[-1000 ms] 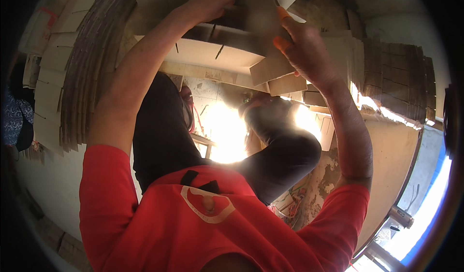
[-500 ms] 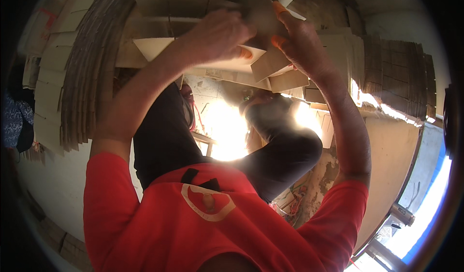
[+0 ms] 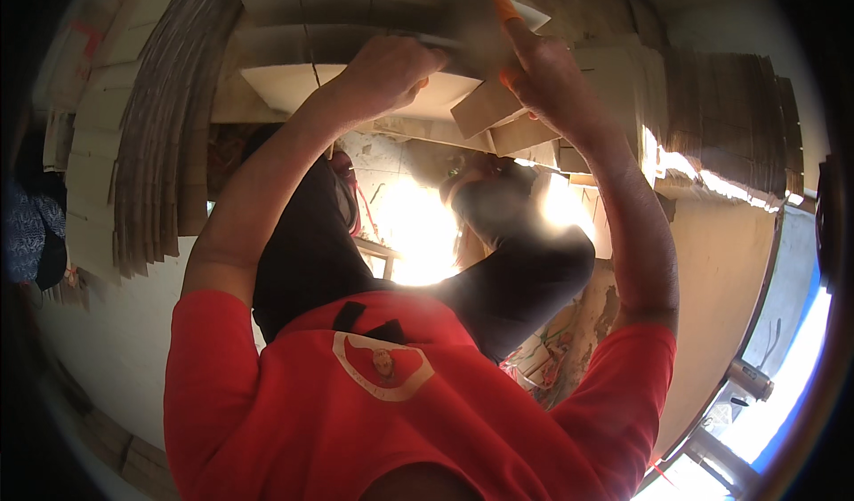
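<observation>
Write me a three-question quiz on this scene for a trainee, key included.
1. True or false: the red sleeves cover the forearms.
2. What colour are the finger coverings on the right hand? A) blue B) orange C) green
3. Fill in: the left hand is at slitted sheets that look to be made of ____.

Key: 1. False, the forearms are bare. 2. B. 3. Cardboard.

Single head-worn fisheye view looks steeply down from close above the red shirt, with cardboard sheets farther off, uppermost.
</observation>
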Demonstrator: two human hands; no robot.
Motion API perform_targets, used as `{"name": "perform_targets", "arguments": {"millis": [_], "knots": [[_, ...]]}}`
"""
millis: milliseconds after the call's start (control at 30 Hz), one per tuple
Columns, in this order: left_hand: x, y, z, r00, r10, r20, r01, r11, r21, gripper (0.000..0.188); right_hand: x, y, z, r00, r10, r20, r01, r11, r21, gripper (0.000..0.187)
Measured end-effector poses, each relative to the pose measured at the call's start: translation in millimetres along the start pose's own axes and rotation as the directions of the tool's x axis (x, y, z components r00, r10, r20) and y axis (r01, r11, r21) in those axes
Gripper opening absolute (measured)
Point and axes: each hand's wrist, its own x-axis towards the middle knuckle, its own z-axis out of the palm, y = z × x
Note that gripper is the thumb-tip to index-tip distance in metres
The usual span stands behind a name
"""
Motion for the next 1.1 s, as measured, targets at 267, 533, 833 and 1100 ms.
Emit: {"name": "perform_targets", "arguments": {"millis": [267,533,833,1100], "knots": [[1,5,2,0.994,-0.076,0.075,0.071,0.995,0.064,0.01,-10,-16,15,0.954,0.249,0.168,-0.277,0.945,0.172,0.067],[2,6,-12,0.974,-0.099,0.202,0.131,0.98,-0.151,0.025,-13,-12,7,0.992,0.129,-0.006,-0.128,0.987,0.096,0.07],[24,-3,-35,0.803,-0.099,0.588,0.355,0.871,-0.338,0.028,-33,8,41,0.993,0.06,-0.097,-0.067,0.995,-0.068,0.072],[26,-46,5,0.524,-0.115,0.844,0.727,0.578,-0.372,0.044,-46,2,58,0.97,0.24,-0.028,-0.239,0.97,0.029,0.076]]}}
